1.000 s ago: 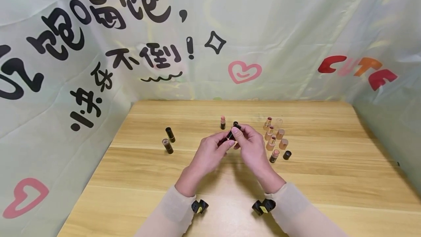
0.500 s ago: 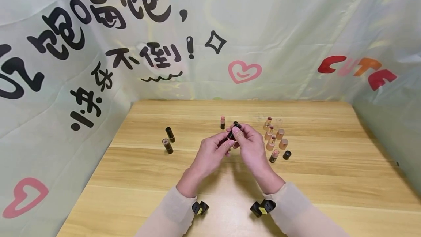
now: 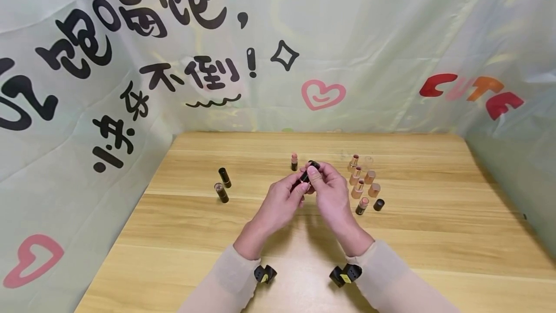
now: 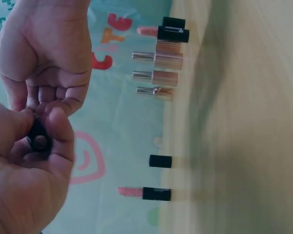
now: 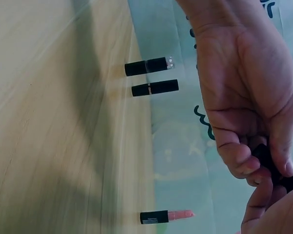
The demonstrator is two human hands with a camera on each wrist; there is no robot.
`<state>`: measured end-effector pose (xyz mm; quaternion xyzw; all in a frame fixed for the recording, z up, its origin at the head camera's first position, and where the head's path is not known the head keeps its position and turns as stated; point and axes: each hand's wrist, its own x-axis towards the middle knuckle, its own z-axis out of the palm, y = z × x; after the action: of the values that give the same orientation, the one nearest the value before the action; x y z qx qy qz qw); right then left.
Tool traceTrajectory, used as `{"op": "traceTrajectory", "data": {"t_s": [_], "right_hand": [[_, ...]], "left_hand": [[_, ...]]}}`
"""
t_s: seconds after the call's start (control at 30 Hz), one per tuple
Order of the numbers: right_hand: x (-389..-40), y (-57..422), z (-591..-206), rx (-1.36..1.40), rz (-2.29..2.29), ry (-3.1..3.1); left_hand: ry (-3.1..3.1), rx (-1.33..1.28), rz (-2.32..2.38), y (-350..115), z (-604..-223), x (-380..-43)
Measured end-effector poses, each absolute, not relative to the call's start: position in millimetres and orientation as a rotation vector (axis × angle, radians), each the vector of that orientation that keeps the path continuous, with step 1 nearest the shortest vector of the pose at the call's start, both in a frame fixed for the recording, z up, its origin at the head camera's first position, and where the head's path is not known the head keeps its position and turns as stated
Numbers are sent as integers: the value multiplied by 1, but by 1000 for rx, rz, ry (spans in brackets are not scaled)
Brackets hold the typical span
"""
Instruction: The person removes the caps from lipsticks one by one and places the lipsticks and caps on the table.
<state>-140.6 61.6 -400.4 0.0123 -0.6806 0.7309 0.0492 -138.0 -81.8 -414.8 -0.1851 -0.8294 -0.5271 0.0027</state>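
Both hands meet above the middle of the table around one slim black lipstick tube [image 3: 304,178], tilted with its upper end to the right. My left hand [image 3: 278,203] pinches its lower part between thumb and fingers. Thumb and fingers of my right hand [image 3: 332,197] grip the upper part. In the left wrist view, one end of the black tube [image 4: 38,139] shows between the left fingers; the rest is covered. Just beyond the hands stands an uncapped pink lipstick [image 3: 294,162], with a black cap [image 4: 160,161] beside it in the left wrist view.
Two closed black lipsticks stand at left, one plain [image 3: 224,177], one clear-topped [image 3: 221,193]. On the right are several uncapped gold lipsticks [image 3: 358,190], gold caps [image 3: 374,190], an uncapped pink lipstick [image 3: 362,206] and a black cap [image 3: 379,205]. A printed cloth [image 3: 369,37] encloses the table.
Hands stay together around the tube. The right wrist has shifted slightly left, and the tube's upper end shows a little more above the right thumb. Standing lipsticks have not moved.
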Motion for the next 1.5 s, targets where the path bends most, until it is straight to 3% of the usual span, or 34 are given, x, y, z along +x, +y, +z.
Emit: {"op": "traceTrajectory", "data": {"t_s": [0.4, 0.73, 1.1, 1.5], "right_hand": [[-141, 54, -394, 7, 2168, -2081], [-142, 57, -383, 114, 2043, -2123], [-154, 76, -379, 127, 1986, -2050], [-165, 85, -392, 44, 1837, -2248]], "left_hand": [[-2730, -635, -1326, -74, -408, -136], [-2594, -674, -1519, -76, -409, -142], [-2537, -327, -1733, -89, -414, -152], [-2550, -163, -1748, -105, -419, -163]]}}
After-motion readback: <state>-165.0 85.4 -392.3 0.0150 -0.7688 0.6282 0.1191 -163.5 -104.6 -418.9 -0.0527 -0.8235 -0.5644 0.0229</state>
